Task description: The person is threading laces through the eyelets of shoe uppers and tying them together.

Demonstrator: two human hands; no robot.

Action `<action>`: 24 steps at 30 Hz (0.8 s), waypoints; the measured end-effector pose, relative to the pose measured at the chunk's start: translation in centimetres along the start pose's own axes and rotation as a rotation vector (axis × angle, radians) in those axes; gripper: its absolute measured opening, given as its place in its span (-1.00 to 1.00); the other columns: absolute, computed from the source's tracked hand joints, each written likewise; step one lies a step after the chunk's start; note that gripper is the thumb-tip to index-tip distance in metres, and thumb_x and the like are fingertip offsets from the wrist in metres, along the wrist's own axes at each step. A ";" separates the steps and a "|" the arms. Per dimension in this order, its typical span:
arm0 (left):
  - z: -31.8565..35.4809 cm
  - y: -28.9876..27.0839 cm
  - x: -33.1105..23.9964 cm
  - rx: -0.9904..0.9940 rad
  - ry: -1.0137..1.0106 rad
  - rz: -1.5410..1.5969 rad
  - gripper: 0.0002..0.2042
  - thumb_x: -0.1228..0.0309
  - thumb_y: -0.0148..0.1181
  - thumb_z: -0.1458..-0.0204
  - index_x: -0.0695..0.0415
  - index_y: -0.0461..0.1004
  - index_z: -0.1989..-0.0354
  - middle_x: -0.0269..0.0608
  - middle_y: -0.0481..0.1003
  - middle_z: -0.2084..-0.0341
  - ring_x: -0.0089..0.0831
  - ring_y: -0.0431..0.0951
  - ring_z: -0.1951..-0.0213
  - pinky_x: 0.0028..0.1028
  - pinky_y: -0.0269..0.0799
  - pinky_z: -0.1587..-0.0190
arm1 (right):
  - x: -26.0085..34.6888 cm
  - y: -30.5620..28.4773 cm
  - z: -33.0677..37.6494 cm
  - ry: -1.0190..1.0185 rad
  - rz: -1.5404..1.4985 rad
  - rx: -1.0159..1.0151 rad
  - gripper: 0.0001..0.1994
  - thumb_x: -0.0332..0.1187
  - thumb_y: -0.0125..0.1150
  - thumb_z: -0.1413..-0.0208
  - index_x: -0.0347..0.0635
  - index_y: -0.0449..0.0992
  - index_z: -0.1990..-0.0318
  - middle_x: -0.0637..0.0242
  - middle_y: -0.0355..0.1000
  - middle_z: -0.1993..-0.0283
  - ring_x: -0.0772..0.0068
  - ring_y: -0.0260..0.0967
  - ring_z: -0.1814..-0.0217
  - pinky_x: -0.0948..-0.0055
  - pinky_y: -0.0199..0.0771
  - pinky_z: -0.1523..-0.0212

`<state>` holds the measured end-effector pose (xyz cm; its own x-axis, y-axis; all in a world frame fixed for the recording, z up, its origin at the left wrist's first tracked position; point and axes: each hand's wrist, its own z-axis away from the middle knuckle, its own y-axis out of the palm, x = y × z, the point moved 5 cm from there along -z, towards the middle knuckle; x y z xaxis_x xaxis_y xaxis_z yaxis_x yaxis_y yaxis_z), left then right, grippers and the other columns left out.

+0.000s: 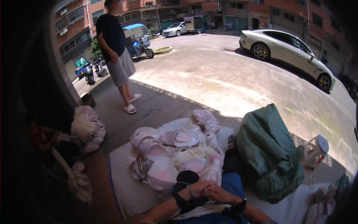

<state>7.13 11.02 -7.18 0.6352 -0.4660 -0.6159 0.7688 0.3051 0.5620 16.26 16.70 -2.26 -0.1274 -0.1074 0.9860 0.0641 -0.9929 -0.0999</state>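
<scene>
My left hand (200,187) and my right hand (220,194) meet over my lap, fingers pinched together. What they hold, if anything, is too small to make out. A thin pale cord (183,182) runs beside my left hand, over a dark rounded shape at my knee. Just beyond my hands lies a heap of nested pale pink and white cup-shaped fabric pieces (162,175). Bundles of cream cords (195,152) lie among them. The heap rests on a white sheet (121,164).
A big green sack (266,149) stands to my right, with a white plastic stool (316,151) past it. More bundled pieces (88,128) lie at the left. A person (115,48) in sandals stands beyond the sheet. Parked farther off are a white car (287,52) and a blue three-wheeler (138,43).
</scene>
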 end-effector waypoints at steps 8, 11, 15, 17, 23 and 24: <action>10.0 -4.7 -3.0 -0.100 0.193 0.026 -0.63 0.13 0.00 -0.21 0.24 0.45 0.11 -0.17 0.52 0.38 -0.38 0.58 0.39 -0.41 0.55 0.29 | 2.2 -3.1 4.9 0.276 -0.219 -0.155 -0.74 -0.21 -0.01 -0.26 -0.18 0.54 0.21 0.60 0.21 0.55 0.77 0.08 0.53 0.68 0.09 0.55; 14.5 -6.8 -1.7 0.022 0.222 0.056 -0.68 0.22 -0.04 -0.24 0.26 0.46 0.15 -0.19 0.51 0.45 -0.38 0.58 0.40 -0.41 0.55 0.24 | 1.5 -3.1 5.9 0.291 -0.263 -0.175 -0.75 -0.23 0.01 -0.26 -0.19 0.53 0.23 0.61 0.21 0.55 0.79 0.06 0.53 0.71 0.02 0.53; 18.1 -6.6 0.3 -0.068 -0.093 -0.380 -0.75 0.25 0.05 -0.19 0.21 0.49 0.28 -0.33 0.51 0.54 -0.54 0.55 0.51 -0.59 0.44 0.43 | 0.5 -3.3 6.1 0.366 -0.284 -0.165 -0.76 -0.25 -0.01 -0.26 -0.19 0.52 0.26 0.62 0.22 0.55 0.80 0.10 0.53 0.72 0.06 0.54; 18.7 -8.8 1.9 -0.078 -0.175 -0.645 -0.75 0.28 0.04 -0.18 0.24 0.51 0.28 -0.28 0.55 0.50 -0.53 0.56 0.53 -0.57 0.46 0.44 | 1.2 -3.6 5.4 0.323 -0.239 -0.188 -0.75 -0.25 -0.03 -0.27 -0.22 0.52 0.23 0.62 0.19 0.59 0.80 0.04 0.58 0.68 0.01 0.57; 19.9 -14.5 7.5 -0.200 -0.343 -0.520 -0.71 0.22 0.08 -0.12 0.17 0.52 0.16 -0.31 0.55 0.45 -0.55 0.55 0.51 -0.53 0.53 0.43 | 0.4 -4.4 4.6 0.378 -0.206 -0.194 -0.76 -0.24 -0.01 -0.23 -0.17 0.52 0.27 0.63 0.13 0.68 0.80 -0.03 0.65 0.68 -0.07 0.62; 19.5 -14.4 8.3 -0.185 -0.340 -0.496 -0.70 0.22 0.08 -0.11 0.17 0.50 0.10 -0.31 0.54 0.41 -0.55 0.54 0.52 -0.53 0.54 0.43 | -0.4 -4.1 4.6 0.405 -0.207 -0.175 -0.76 -0.24 -0.01 -0.23 -0.17 0.52 0.27 0.63 0.13 0.68 0.80 -0.03 0.65 0.68 -0.07 0.62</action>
<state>-0.05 -13.44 -9.63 0.1645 -0.8179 -0.5514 0.9853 0.1100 0.1309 20.64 21.03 -1.63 -0.4967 0.1165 0.8601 -0.1662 -0.9854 0.0375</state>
